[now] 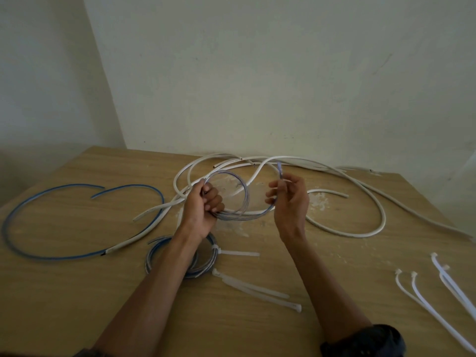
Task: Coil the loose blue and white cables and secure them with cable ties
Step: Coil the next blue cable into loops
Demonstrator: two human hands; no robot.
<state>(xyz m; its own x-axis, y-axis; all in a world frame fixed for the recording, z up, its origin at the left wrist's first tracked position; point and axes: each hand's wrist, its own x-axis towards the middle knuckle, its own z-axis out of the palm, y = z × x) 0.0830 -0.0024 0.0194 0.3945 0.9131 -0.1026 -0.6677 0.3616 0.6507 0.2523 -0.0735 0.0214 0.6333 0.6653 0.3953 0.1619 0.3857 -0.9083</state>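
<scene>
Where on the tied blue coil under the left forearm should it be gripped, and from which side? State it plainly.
Grip the tied coil at its right rim, where the cable tie cinches the loops into one bundle. Come from the right and above: it lies flat on the table, and the left forearm crosses over its left part.

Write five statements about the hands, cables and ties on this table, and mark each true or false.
The left hand grips a small coil of thin cable. True.
The right hand is empty. False: it pinches that cable's free end.
A tied coil lies on the table under the left forearm. True.
The bunch of loose cable ties lies at the table's left edge. False: it lies at the right edge.
The blue cable at the left is coiled and tied. False: it lies in an open, untied arc.
</scene>
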